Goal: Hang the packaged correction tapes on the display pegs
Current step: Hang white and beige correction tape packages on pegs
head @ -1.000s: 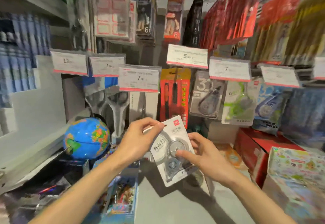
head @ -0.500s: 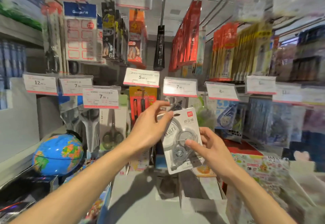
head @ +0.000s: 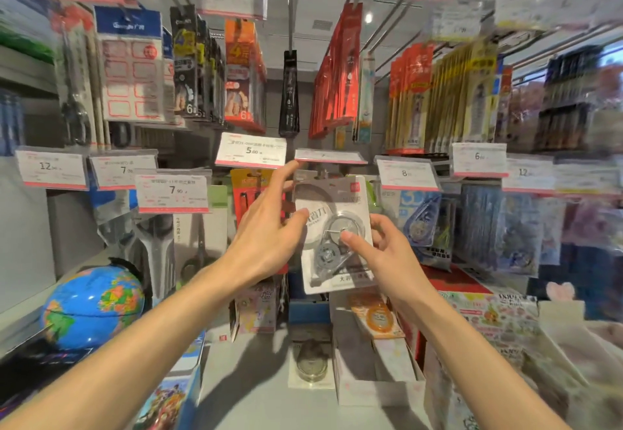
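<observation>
A packaged correction tape [head: 332, 203], a grey-white card with a clear blister, is held upright in front of the pegboard display, its top just under a tilted price tag [head: 330, 156]. My left hand [head: 269, 227] grips its left edge, with the index finger stretched up toward the card's top left corner. My right hand [head: 381, 254] pinches its right side, thumb on the blister. The peg behind the card is hidden. More packaged correction tapes [head: 423, 224] hang to the right.
Price tags [head: 251, 149] line the peg fronts. Scissors packs [head: 199, 240] hang at the left, red and yellow pen packs [head: 340, 68] above. A blue globe [head: 92, 305] stands low left. Open cardboard boxes [head: 374, 365] and printed boxes [head: 488, 321] sit on the shelf below.
Both hands have lifted the packaged correction tape up and toward the display, from low over the shelf to just under the price tag. My view has tilted upward.
</observation>
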